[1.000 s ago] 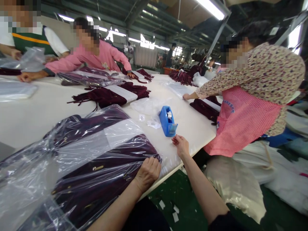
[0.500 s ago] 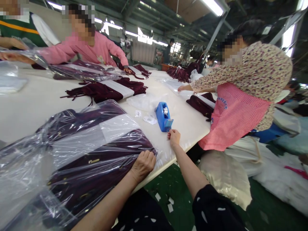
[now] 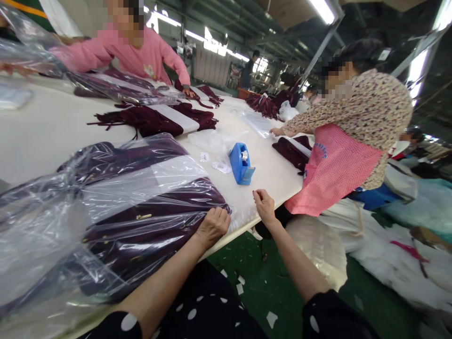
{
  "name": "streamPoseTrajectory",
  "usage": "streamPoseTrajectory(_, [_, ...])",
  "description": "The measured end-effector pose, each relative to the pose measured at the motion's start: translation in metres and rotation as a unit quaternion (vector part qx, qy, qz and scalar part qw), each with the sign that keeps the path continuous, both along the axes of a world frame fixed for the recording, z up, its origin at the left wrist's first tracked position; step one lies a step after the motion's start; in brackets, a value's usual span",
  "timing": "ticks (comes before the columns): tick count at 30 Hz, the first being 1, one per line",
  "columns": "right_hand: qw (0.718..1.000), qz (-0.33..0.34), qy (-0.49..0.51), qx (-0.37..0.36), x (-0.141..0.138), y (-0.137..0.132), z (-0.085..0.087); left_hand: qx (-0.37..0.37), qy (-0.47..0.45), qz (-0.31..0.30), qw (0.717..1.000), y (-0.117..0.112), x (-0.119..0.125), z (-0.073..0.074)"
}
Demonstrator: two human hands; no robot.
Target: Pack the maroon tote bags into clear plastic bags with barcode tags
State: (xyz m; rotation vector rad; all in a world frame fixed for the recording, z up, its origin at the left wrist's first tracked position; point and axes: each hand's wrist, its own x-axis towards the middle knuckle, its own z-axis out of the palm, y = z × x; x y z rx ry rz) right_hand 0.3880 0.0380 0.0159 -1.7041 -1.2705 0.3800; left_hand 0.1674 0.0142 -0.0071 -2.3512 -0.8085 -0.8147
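We judge a steady, taut hold best: our left hand (image 3: 213, 227) grasps the edge of the clear bag (image 3: 118, 207), spread leftward from those fingers, while our right hand (image 3: 264, 207) pinches, contents unclear, just short of the tape dispenser (image 3: 240, 164).

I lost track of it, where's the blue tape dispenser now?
In the head view, the blue tape dispenser stands just right of centre on the white table, beyond the right hand and beside a white label.
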Motion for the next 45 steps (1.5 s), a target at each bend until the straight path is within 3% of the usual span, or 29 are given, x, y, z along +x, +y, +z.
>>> streamPoseTrajectory(3, [0.999,0.040,0.013,0.012,-0.021,-0.024,0.022,-0.003,-0.007,0.007,1.000,-0.002,0.000,-0.002])
streamPoseTrajectory(8, [0.974,0.105,0.198,0.012,-0.067,-0.053,0.041,-0.003,-0.011,0.019,1.000,-0.005,0.000,-0.002])
streamPoseTrajectory(14, [0.928,0.102,0.353,-0.062,-0.089,-0.059,0.014,-0.001,-0.022,0.022,1.000,-0.007,0.000,0.001])
streamPoseTrajectory(18, [0.915,0.075,0.382,-0.106,-0.087,-0.059,-0.001,-0.002,-0.029,0.021,0.999,-0.007,0.000,0.001])
streamPoseTrajectory(22, [0.912,0.070,0.387,-0.117,-0.085,-0.060,-0.002,-0.002,-0.035,0.020,0.999,-0.006,0.000,0.001])
streamPoseTrajectory(27, [0.891,0.081,0.432,-0.111,-0.091,-0.046,0.021,-0.008,-0.036,0.016,0.999,-0.007,0.000,0.001])
streamPoseTrajectory(32, [0.892,0.131,0.420,-0.108,-0.105,-0.022,0.059,-0.018,-0.034,0.017,0.999,-0.007,0.000,0.001])
streamPoseTrajectory(35, [0.891,0.157,0.414,-0.102,-0.109,-0.018,0.069,-0.020,-0.036,0.018,0.999,-0.007,0.000,0.000])
streamPoseTrajectory(38, [0.889,0.157,0.416,-0.109,-0.107,-0.027,0.059,-0.022,-0.041,0.019,0.999,-0.007,0.001,0.000])
streamPoseTrajectory(45, [0.884,0.089,0.425,-0.175,-0.092,-0.059,0.010,-0.028,-0.044,0.017,0.999,-0.008,0.000,0.004])
